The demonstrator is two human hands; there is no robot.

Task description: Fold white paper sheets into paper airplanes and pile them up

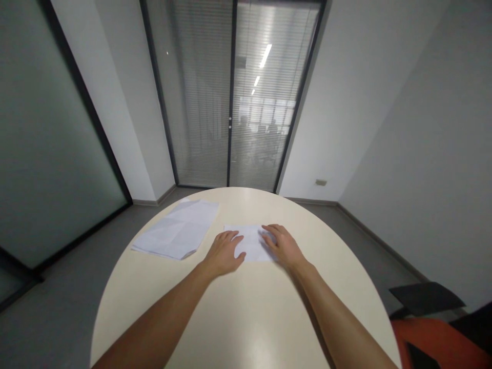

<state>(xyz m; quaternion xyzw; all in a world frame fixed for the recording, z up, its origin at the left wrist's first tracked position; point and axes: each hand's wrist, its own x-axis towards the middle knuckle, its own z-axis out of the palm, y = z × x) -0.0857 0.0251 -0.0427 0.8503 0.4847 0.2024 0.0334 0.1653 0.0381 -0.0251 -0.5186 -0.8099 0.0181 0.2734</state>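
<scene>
A small sheet of white paper (pixel 251 246), perhaps folded, lies flat on the pale round table (pixel 238 318). My left hand (pixel 226 252) rests over its left edge, fingers apart and the thumb pointing inward. Over the right part of the paper is my right hand (pixel 283 245), its fingers spread and slightly bent. Neither hand grips anything. Whether the right fingertips press on the paper or hover just above it, I cannot tell. To the left lies a stack of larger white sheets (pixel 179 228) with crease lines and a curled near corner.
An orange chair (pixel 442 343) with black armrests stands at the table's right side. Beyond the far table edge are glass panels with blinds (pixel 203 102). White walls and a frosted glass partition (pixel 46 143) surround the grey floor.
</scene>
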